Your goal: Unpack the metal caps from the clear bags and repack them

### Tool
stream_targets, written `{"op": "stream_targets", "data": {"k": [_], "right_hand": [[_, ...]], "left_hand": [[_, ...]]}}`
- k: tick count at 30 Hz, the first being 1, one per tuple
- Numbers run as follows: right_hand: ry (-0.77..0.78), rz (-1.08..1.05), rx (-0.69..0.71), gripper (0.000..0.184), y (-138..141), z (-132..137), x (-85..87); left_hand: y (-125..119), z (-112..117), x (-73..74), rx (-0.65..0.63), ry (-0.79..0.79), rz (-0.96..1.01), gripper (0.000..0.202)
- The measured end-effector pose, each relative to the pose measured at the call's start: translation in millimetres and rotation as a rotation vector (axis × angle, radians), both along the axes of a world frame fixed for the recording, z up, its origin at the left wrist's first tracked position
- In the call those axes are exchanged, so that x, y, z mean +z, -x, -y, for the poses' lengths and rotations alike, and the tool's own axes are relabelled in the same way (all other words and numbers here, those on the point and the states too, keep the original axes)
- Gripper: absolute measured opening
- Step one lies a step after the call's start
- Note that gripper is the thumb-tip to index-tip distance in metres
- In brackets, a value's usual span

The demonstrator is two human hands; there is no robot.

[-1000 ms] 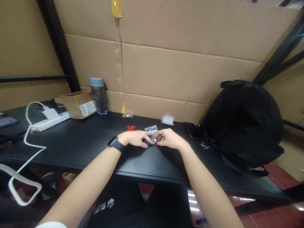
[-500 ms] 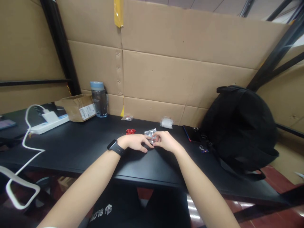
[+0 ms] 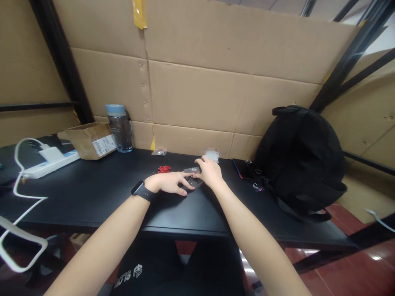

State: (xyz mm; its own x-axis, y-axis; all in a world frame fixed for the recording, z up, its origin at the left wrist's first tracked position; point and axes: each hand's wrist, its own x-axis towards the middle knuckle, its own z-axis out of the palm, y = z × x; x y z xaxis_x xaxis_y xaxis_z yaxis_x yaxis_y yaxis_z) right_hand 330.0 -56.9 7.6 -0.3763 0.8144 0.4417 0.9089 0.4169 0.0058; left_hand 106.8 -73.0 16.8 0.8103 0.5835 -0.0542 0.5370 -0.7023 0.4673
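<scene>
My left hand (image 3: 169,183) rests on the black desk (image 3: 92,189) with a dark watch on the wrist. Its fingers are stretched out flat and press on a small clear plastic bag (image 3: 194,181). My right hand (image 3: 210,173) lies just right of that bag, its fingers extended toward a small white packet (image 3: 212,153) by the cardboard wall; the fingertips are close to the packet and nothing shows in the hand. A little pile of red pieces (image 3: 163,168) lies left of the bag.
A black backpack (image 3: 300,160) fills the desk's right side, with a dark phone (image 3: 242,168) and keys (image 3: 257,188) beside it. At the left stand a water bottle (image 3: 119,127), a cardboard box (image 3: 91,139) and a white power strip (image 3: 46,162). Another tiny bag (image 3: 159,152) lies by the wall.
My right hand has let go of the clear bag and moved forward toward the white packet. My left hand now lies flat on the bag. The view has shifted slightly right.
</scene>
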Motion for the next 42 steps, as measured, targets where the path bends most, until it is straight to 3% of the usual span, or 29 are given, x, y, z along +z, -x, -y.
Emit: {"op": "stream_targets", "data": {"k": [6, 8, 11, 14, 19, 24, 29, 33, 35, 38, 42], "right_hand": [[-0.024, 0.002, -0.024, 0.03, 7.6, -0.2, -6.0], [0.032, -0.035, 0.059, 0.032, 5.8, -0.2, -6.3], [0.177, -0.165, 0.289, 0.036, -5.5, 0.6, -1.6], [0.228, -0.297, 0.415, 0.016, -21.6, 2.7, 5.0], [0.195, -0.241, 0.274, 0.019, -33.0, 0.6, 2.5], [0.192, -0.152, 0.158, 0.014, -28.4, -6.1, -9.2], [0.217, -0.22, 0.219, 0.002, -32.2, -8.5, -8.7], [0.25, -0.331, 0.307, 0.003, -35.9, -8.1, -4.2], [0.261, -0.379, 0.321, 0.005, -34.9, -7.4, -3.7], [0.269, -0.399, 0.266, 0.011, -29.8, -5.9, -6.0], [0.243, -0.303, 0.069, 0.019, -21.4, -3.0, -11.3]], "left_hand": [[-2.3, 2.2, 2.5, 0.016, -0.001, -0.028, 0.039], [-1.6, 3.5, 4.6, 0.026, 0.005, -0.037, 0.039], [1.8, 3.5, 8.4, 0.024, -0.03, -0.009, 0.033], [5.1, 0.1, 9.5, 0.059, -0.098, 0.075, 0.029], [-2.1, -7.0, -2.8, 0.27, -0.344, 0.155, 0.031], [-17.9, -8.1, -16.2, 0.395, -0.498, 0.07, 0.013], [-13.8, -10.8, -14.5, 0.409, -0.499, 0.106, 0.015], [-2.0, -14.0, -5.9, 0.386, -0.341, 0.197, 0.018], [1.1, -14.4, -1.5, 0.432, -0.271, 0.207, 0.021], [-0.3, -14.0, 1.4, 0.596, -0.255, 0.136, 0.029], [-8.8, -12.7, -2.2, 0.752, -0.294, 0.004, 0.03]]}}
